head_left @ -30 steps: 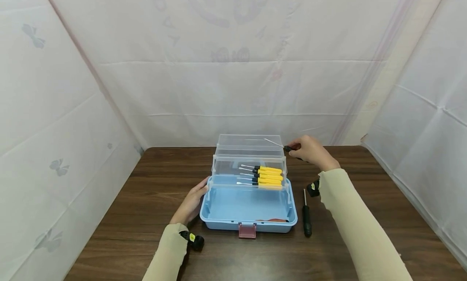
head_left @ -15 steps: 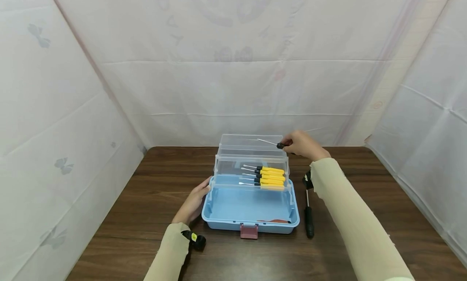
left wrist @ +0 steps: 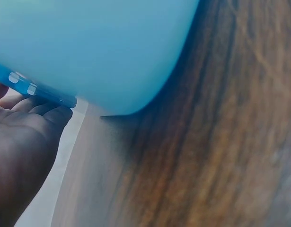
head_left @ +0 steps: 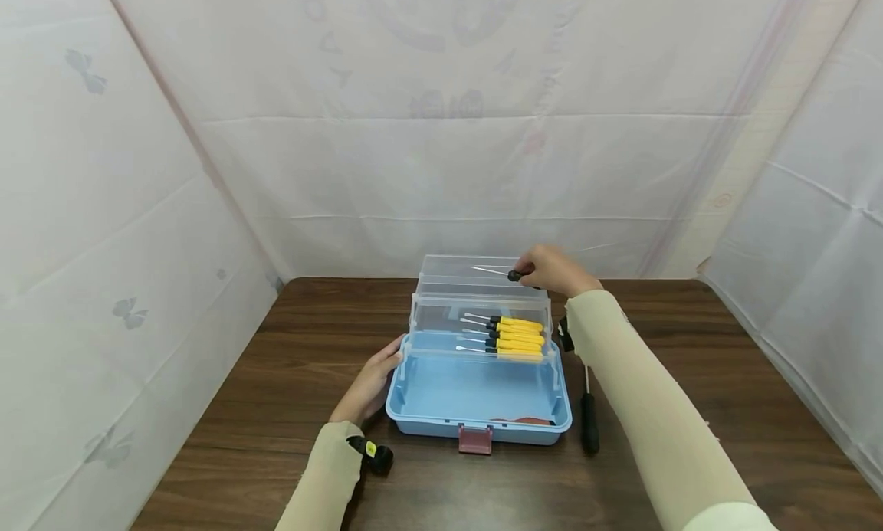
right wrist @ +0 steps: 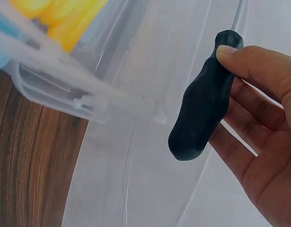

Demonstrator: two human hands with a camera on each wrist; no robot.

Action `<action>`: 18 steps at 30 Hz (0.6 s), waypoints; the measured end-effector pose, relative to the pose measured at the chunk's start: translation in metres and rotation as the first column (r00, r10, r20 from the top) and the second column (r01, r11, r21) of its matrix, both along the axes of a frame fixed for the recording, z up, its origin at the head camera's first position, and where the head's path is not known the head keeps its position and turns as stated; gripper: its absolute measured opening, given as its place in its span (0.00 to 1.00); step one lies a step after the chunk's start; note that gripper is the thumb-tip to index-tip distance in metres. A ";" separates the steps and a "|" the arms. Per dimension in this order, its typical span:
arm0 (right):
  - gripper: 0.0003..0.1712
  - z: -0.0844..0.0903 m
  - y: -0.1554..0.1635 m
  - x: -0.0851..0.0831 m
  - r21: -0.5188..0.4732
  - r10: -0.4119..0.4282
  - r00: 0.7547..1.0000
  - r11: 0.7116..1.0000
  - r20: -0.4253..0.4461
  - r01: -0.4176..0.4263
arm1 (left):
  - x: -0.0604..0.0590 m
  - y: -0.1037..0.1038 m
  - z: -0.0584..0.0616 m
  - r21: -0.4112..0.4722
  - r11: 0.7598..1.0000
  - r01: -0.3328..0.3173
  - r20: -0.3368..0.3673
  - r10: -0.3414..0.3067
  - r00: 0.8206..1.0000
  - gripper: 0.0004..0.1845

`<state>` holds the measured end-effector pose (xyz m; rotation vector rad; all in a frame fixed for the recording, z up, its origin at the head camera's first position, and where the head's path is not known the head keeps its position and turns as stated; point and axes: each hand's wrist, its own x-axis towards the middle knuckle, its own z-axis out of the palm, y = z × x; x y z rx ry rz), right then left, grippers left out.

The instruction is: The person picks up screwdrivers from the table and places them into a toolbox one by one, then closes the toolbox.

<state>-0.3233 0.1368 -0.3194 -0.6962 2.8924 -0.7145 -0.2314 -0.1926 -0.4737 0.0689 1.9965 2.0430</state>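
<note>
An open blue toolbox [head_left: 476, 397] with clear fold-out trays [head_left: 476, 282] sits mid-table. Several yellow-handled screwdrivers [head_left: 513, 335] lie in its middle tray. My right hand [head_left: 552, 270] pinches a black-handled screwdriver [head_left: 513, 275] over the top clear tray, its shaft pointing left. In the right wrist view the black-handled screwdriver [right wrist: 204, 101] lies between thumb and fingers above the clear tray [right wrist: 88, 90]. My left hand [head_left: 369, 381] rests with straight fingers against the toolbox's left wall; in the left wrist view the left hand's fingers [left wrist: 31, 118] touch the blue toolbox [left wrist: 98, 52] under its rim.
A second black-handled screwdriver [head_left: 589, 420] lies on the brown wooden table [head_left: 276, 408] just right of the toolbox. White fabric walls [head_left: 448, 132] enclose the table at back and sides. A red latch [head_left: 475, 439] hangs at the toolbox front.
My right hand has moved left with the black-handled screwdriver, from beside the top tray's right end to over it. The left hand has stayed on the toolbox.
</note>
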 end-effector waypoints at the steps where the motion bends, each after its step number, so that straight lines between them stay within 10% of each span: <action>1: 0.14 -0.001 -0.002 0.000 0.002 0.007 1.000 1.000 -0.001 -0.007 | 0.000 0.000 0.000 0.000 1.000 0.000 0.000 0.000 1.000 0.27; 18: 0.11 -0.014 -0.024 -0.004 0.019 0.025 1.000 0.999 -0.007 -0.025 | 0.001 -0.002 -0.002 -0.014 1.000 -0.002 -0.005 0.002 1.000 0.27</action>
